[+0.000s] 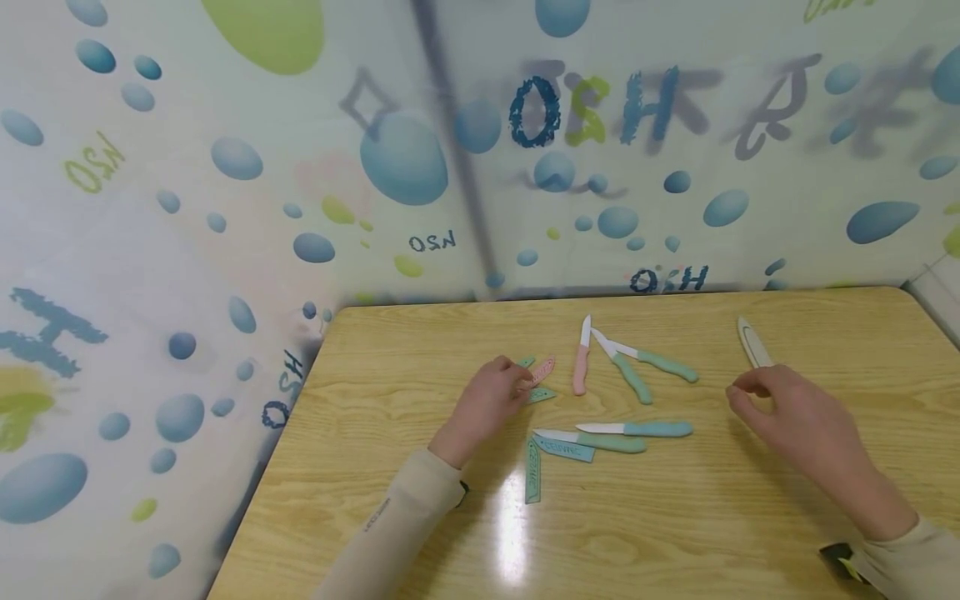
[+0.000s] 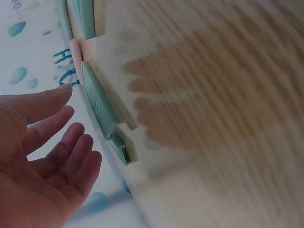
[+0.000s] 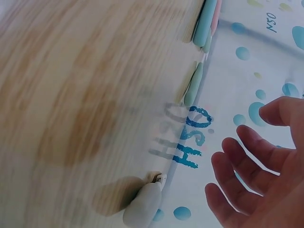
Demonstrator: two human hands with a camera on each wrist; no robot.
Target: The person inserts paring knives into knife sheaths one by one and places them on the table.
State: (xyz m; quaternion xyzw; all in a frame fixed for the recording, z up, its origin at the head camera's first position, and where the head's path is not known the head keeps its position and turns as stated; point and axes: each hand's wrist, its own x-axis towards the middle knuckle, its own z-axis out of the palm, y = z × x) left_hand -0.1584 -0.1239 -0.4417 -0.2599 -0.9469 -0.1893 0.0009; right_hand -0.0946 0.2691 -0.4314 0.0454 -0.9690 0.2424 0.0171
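My left hand [image 1: 489, 407] hovers by a small group of blade covers: a pink one [image 1: 542, 372] and green ones [image 1: 542, 395], partly hidden behind its fingers. In the left wrist view its fingers are relaxed, apart from the green covers [image 2: 99, 97]. On the right, my right hand [image 1: 802, 421] is loosely bent near a pale peeler [image 1: 753, 342], whose lower end it hides in the head view. The right wrist view shows that hand holding nothing, the peeler's rounded handle [image 3: 143, 205] lying on the table.
Between the hands lie a pink-handled knife [image 1: 581, 368], green-handled knives [image 1: 634, 382] and a blue-handled knife [image 1: 660, 429], white blades bare. A blue cover [image 1: 564, 450] lies partly under one green knife; another green cover [image 1: 533, 475] lies nearer. A patterned wall [image 1: 525, 217] borders the wooden table [image 1: 675, 533].
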